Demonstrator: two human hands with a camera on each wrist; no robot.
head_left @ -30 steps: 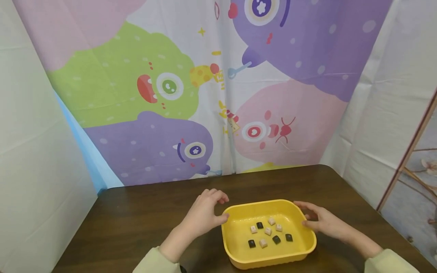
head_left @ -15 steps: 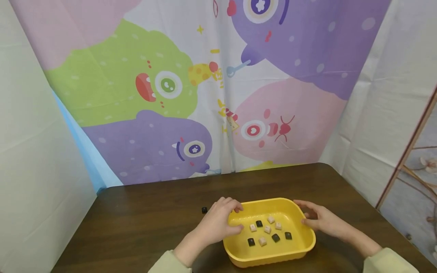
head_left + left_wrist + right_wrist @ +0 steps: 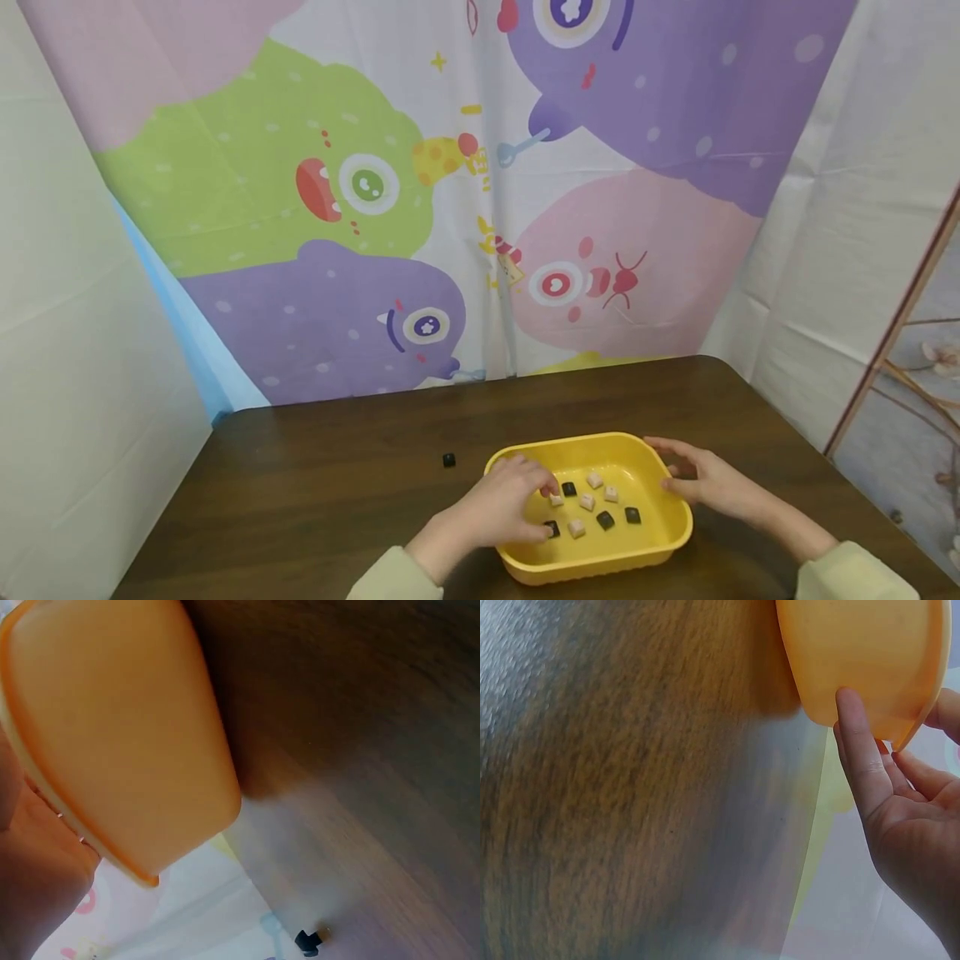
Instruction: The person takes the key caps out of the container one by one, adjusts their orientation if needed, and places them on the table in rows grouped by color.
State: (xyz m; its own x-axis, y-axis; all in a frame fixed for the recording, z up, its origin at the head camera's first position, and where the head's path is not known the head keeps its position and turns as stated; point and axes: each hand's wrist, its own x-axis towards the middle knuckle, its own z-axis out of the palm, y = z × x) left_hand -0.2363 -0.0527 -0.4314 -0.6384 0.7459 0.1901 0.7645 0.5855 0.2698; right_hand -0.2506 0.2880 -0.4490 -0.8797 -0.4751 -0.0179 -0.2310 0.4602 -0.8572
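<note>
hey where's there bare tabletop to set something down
Bare tabletop lies left of the lone black keycap and between the yellow tray and patterned curtain. Inside the tray it's crowded: keycaps and the left hand.

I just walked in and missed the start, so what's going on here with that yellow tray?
A person's right hand has its grip on the right end of a yellow tray on the dark table. The left hand is in the tray's left part, thumb and fingers apart, close to the small pieces; whether it touches one is hard to tell. Four black pieces and five pale pieces lie inside, and one black piece sits outside, left of the tray.
</note>
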